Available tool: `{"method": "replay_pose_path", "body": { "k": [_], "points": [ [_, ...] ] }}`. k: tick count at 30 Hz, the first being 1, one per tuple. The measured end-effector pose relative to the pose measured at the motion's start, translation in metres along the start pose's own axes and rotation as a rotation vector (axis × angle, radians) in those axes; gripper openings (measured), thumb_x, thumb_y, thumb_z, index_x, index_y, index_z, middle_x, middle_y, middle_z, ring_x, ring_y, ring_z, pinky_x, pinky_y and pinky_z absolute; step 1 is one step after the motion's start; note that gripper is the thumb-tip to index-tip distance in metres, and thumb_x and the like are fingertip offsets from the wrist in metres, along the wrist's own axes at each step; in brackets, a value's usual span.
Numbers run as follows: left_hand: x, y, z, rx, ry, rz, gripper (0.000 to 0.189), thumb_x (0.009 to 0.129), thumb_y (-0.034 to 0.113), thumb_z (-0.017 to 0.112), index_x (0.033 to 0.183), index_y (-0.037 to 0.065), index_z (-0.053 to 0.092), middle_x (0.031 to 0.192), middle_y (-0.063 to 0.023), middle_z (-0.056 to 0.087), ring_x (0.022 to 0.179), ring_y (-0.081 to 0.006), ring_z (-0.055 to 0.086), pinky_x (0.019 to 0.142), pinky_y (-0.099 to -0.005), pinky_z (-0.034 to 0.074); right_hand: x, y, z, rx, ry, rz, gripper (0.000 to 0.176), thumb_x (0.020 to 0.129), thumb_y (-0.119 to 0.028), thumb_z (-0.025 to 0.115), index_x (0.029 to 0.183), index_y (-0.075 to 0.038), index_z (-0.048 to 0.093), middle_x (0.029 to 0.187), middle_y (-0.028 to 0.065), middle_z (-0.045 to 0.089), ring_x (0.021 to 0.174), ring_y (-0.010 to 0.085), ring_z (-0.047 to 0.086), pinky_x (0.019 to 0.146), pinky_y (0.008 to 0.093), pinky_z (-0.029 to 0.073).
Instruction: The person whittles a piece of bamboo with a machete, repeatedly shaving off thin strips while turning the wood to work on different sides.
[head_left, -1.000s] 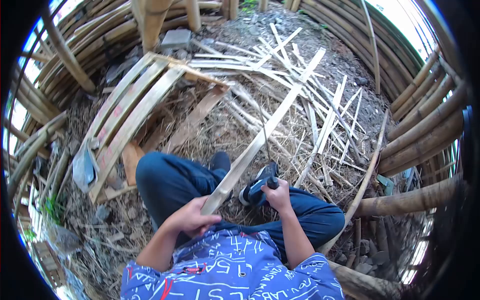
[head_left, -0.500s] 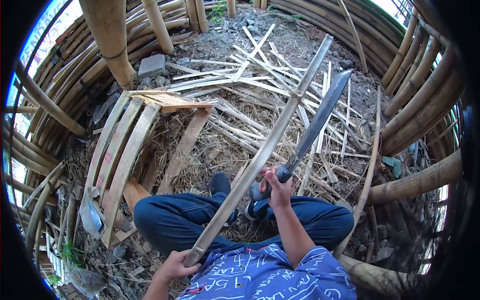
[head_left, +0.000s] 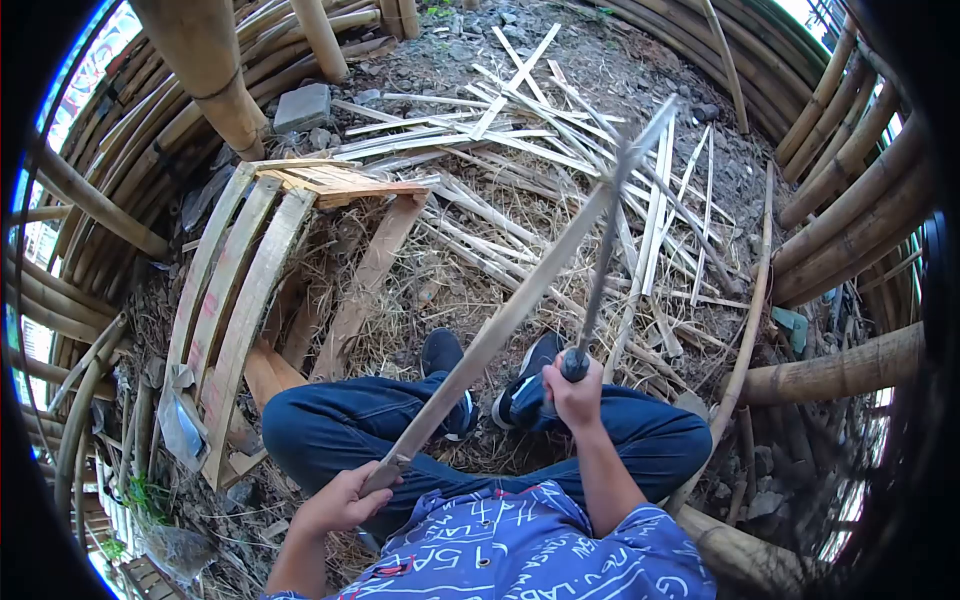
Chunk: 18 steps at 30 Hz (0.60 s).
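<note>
My left hand [head_left: 345, 500] is closed around the near end of a long split bamboo strip [head_left: 500, 332], which slants up and away to the right. In my right hand [head_left: 576, 392] is the dark handle of a machete [head_left: 604, 262]. Its blade points away from me, seen nearly edge-on, and its far part overlaps the strip close to a node. The strip's far end reaches out over a pile of thin bamboo slats [head_left: 500, 135] on the ground.
A wooden slatted crate [head_left: 240, 290] stands at the left, with a crumpled plastic wrapper [head_left: 182, 425] by it. Behind it lies a grey block [head_left: 302, 108]. Bamboo poles [head_left: 850, 365] surround the spot, and a long thin pole [head_left: 755, 300] lies at the right.
The machete has turned from broadside, right of the strip, to nearly edge-on and swung left over the strip's far part. The strip has rolled in my left hand and its far end has dipped slightly.
</note>
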<state>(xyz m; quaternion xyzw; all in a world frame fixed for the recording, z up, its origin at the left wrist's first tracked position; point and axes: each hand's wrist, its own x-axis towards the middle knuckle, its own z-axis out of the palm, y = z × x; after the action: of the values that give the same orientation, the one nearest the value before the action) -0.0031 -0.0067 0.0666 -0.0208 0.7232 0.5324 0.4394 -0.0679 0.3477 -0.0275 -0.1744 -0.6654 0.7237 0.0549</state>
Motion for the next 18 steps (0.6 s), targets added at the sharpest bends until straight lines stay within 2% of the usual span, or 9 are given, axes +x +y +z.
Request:
{"method": "replay_pose_path", "body": {
  "k": [1, 2, 3, 5, 6, 9, 10, 14, 18],
  "points": [
    [0.001, 0.003, -0.002, 0.003, -0.011, -0.009, 0.023, 0.090, 0.009, 0.061, 0.113, 0.003, 0.059, 0.082, -0.0022, 0.062, 0.069, -0.0080, 0.055, 0.063, -0.0257, 0.047, -0.002, 0.010, -0.011, -0.286, -0.010, -0.077, 0.014, 0.077, 0.000, 0.064, 0.068, -0.002, 0.052, 0.058, 0.0049, 0.056, 0.051, 0.0147, 0.056, 0.050, 0.0318, 0.044],
    [0.002, 0.006, -0.005, -0.014, -0.014, -0.044, 0.024, 0.092, 0.010, 0.059, 0.115, 0.003, 0.058, 0.080, -0.0006, 0.059, 0.066, -0.0076, 0.053, 0.061, -0.0252, 0.046, -0.005, -0.003, -0.015, -0.471, -0.018, -0.148, 0.012, 0.071, -0.004, 0.066, 0.068, -0.001, 0.055, 0.057, 0.0095, 0.056, 0.051, 0.0224, 0.059, 0.051, 0.0346, 0.043],
    [0.003, 0.007, -0.007, -0.030, -0.019, -0.081, 0.025, 0.093, 0.010, 0.057, 0.117, 0.004, 0.056, 0.078, 0.0010, 0.055, 0.064, -0.0072, 0.050, 0.059, -0.0248, 0.045, -0.009, -0.009, -0.017, -0.471, -0.008, -0.133, 0.012, 0.071, -0.004, 0.066, 0.068, -0.001, 0.055, 0.057, 0.0095, 0.056, 0.051, 0.0224, 0.059, 0.051, 0.0346, 0.043],
    [0.006, 0.001, -0.009, -0.102, -0.038, -0.157, 0.025, 0.094, 0.011, 0.055, 0.118, 0.004, 0.054, 0.077, 0.0013, 0.054, 0.063, -0.0071, 0.049, 0.059, -0.0246, 0.044, -0.015, -0.014, -0.020, -0.645, -0.172, -0.128, 0.011, 0.070, -0.008, 0.066, 0.072, -0.001, 0.058, 0.060, 0.0175, 0.058, 0.058, 0.0347, 0.062, 0.054, 0.0381, 0.046],
    [0.008, -0.001, -0.010, -0.180, -0.040, -0.224, 0.025, 0.095, 0.012, 0.054, 0.118, 0.004, 0.052, 0.077, 0.0017, 0.052, 0.061, -0.0070, 0.047, 0.058, -0.0245, 0.044, -0.018, -0.015, -0.019, -0.714, -0.218, -0.082, 0.013, 0.069, -0.011, 0.067, 0.076, -0.002, 0.061, 0.067, 0.0214, 0.061, 0.069, 0.0425, 0.061, 0.060, 0.0434, 0.049],
    [0.014, -0.004, -0.010, -0.205, -0.055, -0.264, 0.024, 0.096, 0.013, 0.052, 0.118, 0.004, 0.051, 0.077, 0.0016, 0.051, 0.062, -0.0069, 0.047, 0.058, -0.0238, 0.043, -0.025, -0.001, -0.005, -0.703, -0.318, -0.100, 0.014, 0.068, -0.008, 0.066, 0.074, 0.001, 0.058, 0.060, 0.0199, 0.056, 0.055, 0.0384, 0.056, 0.054, 0.0385, 0.045],
    [0.017, -0.004, -0.009, -0.210, -0.050, -0.278, 0.024, 0.096, 0.013, 0.052, 0.118, 0.004, 0.051, 0.077, 0.0016, 0.051, 0.062, -0.0069, 0.047, 0.058, -0.0238, 0.043, -0.027, 0.000, 0.001, -0.723, -0.345, -0.042, 0.015, 0.068, -0.010, 0.067, 0.076, 0.000, 0.060, 0.063, 0.0215, 0.058, 0.065, 0.0439, 0.058, 0.056, 0.0429, 0.047],
    [0.027, -0.001, 0.000, 0.024, -0.013, -0.130, 0.020, 0.096, 0.010, 0.050, 0.114, 0.003, 0.052, 0.077, -0.0040, 0.054, 0.068, -0.0125, 0.051, 0.063, -0.0289, 0.045, -0.034, 0.002, 0.025, -0.792, -0.463, 0.010, 0.018, 0.068, -0.014, 0.068, 0.080, -0.002, 0.062, 0.069, 0.0231, 0.061, 0.073, 0.0446, 0.061, 0.065, 0.0494, 0.049],
    [0.030, 0.008, 0.006, 0.155, 0.023, -0.097, 0.021, 0.095, 0.007, 0.048, 0.115, 0.001, 0.052, 0.078, -0.0091, 0.056, 0.071, -0.0179, 0.053, 0.069, -0.0335, 0.045, -0.039, 0.005, 0.040, -0.816, -0.568, 0.097, 0.021, 0.068, -0.017, 0.069, 0.083, -0.003, 0.064, 0.073, 0.0228, 0.064, 0.074, 0.0432, 0.063, 0.070, 0.0482, 0.051]
  ]
}}
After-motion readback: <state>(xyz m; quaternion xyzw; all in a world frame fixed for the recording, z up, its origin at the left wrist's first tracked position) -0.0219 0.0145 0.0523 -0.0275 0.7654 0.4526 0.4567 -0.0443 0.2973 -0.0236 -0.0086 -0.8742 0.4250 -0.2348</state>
